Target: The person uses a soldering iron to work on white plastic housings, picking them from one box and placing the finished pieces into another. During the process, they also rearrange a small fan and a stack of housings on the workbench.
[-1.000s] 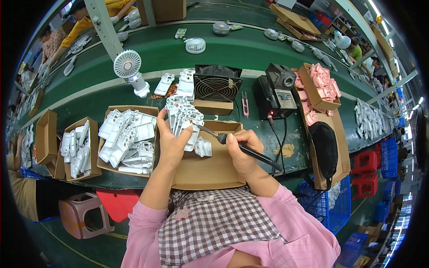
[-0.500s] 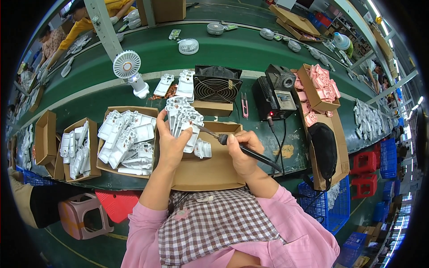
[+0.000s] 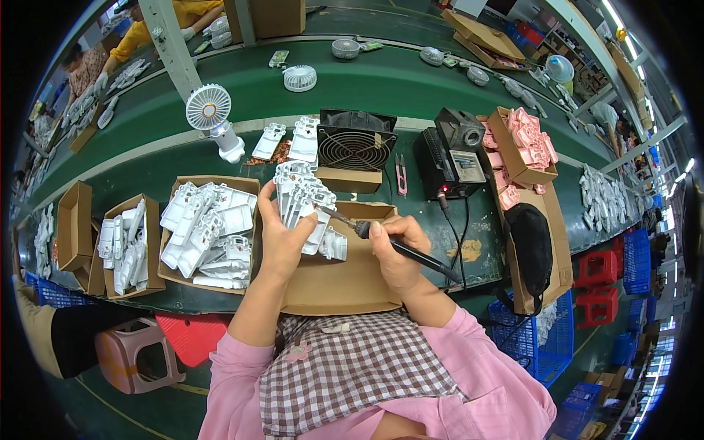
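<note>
Two hands are at work over an open cardboard box (image 3: pixel 334 275) at the near edge of the bench. The left hand (image 3: pixel 282 235) has its fingers wrapped shut around a stack of white plastic housings (image 3: pixel 302 202), held upright above the box, long axis running from the palm away toward the far side of the bench. The right hand (image 3: pixel 396 249) has its fingers closed in a pen grip on a black soldering iron (image 3: pixel 389 246). The iron's long axis runs from lower right to upper left; its metal tip points left and slightly up, meeting the housings just beside the left fingertips. Its handle and cord trail out past the right wrist.

The bench top (image 3: pixel 381 81) is dark green, curved by the lens, with a conveyor lane beyond the fingers. Left of the left hand sit two open brown cartons of white parts (image 3: pixel 209 227). Directly beyond the fingers stand a black grilled extraction fan (image 3: pixel 356 143) and a small white desk fan (image 3: pixel 213 117). Beyond the right fingers is a black soldering station (image 3: pixel 455 154). Further right is a carton of pink parts (image 3: pixel 524 143). Blue and red crates (image 3: pixel 601 268) stand on the floor at right. A pink stool (image 3: pixel 139 359) sits at lower left.
</note>
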The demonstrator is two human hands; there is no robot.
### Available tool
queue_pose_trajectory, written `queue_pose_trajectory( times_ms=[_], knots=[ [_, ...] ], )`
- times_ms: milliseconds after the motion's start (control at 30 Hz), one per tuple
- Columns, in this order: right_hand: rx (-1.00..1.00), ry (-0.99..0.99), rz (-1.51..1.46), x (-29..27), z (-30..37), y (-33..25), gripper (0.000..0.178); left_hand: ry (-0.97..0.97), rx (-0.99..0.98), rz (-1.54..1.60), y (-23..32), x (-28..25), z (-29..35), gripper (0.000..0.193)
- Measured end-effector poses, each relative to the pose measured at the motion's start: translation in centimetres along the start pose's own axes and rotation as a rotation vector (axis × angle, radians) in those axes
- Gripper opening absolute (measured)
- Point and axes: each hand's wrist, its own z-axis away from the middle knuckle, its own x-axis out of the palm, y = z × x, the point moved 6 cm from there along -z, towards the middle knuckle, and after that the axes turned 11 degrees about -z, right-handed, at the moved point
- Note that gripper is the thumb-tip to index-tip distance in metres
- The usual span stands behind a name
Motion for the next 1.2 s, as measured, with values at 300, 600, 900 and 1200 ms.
queue_pose_trajectory(
  times_ms=[300,600,900,1200],
  knots=[
    [0.009,0.005,0.001,0.1,0.0,0.2,0.017,0.004,0.012,-0.009,0.0,0.0,0.0,0.080],
    [0.006,0.014,-0.045,-0.2,0.1,0.5,0.017,-0.003,-0.009,0.000,-0.2,-0.1,-0.1,0.083],
    [-0.105,0.008,-0.086,-0.8,0.5,-0.3,0.015,-0.002,0.011,0.044,-0.1,0.2,0.2,0.087],
    [-0.104,-0.028,-0.047,-0.3,0.3,-0.7,0.015,-0.005,0.043,0.163,-1.1,-0.4,-0.4,0.076]
  ],
)
